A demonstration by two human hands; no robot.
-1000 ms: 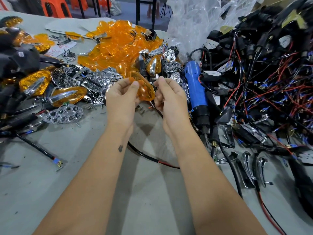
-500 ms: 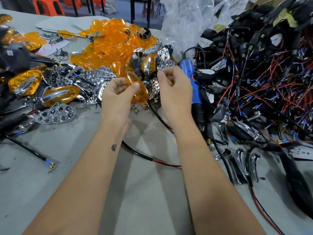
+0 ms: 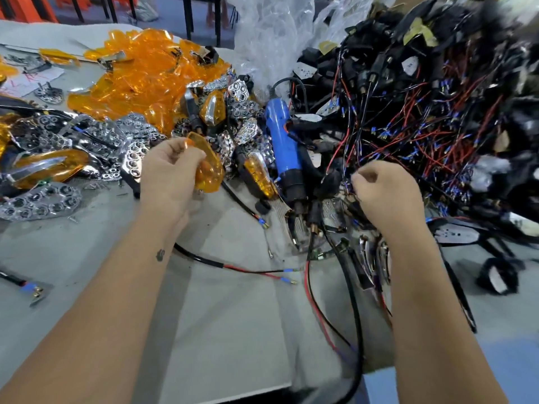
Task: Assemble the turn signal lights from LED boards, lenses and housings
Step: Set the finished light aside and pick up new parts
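One orange lens [image 3: 207, 167] is held up off the table [image 3: 233, 330] by the left hand [image 3: 172, 173], with the fingers and thumb curled round its left edge. The right hand [image 3: 385, 196] is at the near edge of the big heap of black housings and wires [image 3: 423, 112], well apart from the lens. Its fingers are curled in and bunched together, but whether a wire or a part is pinched there cannot be told, because the fingertips are hidden among the wires. No board or housing can be seen joined to the held lens, so this light is judged to be only just begun. A few lights that look put together are seen lying about: one [image 3: 259, 176] just beside the blue power screwdriver [image 3: 284, 144], one [image 3: 214, 110] further back in the pile, and one [image 3: 49, 169] at the left. Much more is left to be done. A big pile of loose orange lenses [image 3: 140, 80] is heaped at the back, many shiny silver pieces [image 3: 40, 201] are spread on the left, and the heap of housings is very large. It is judged that a housing with its wires must next be found, and that the lens must then be fitted on and fixed.
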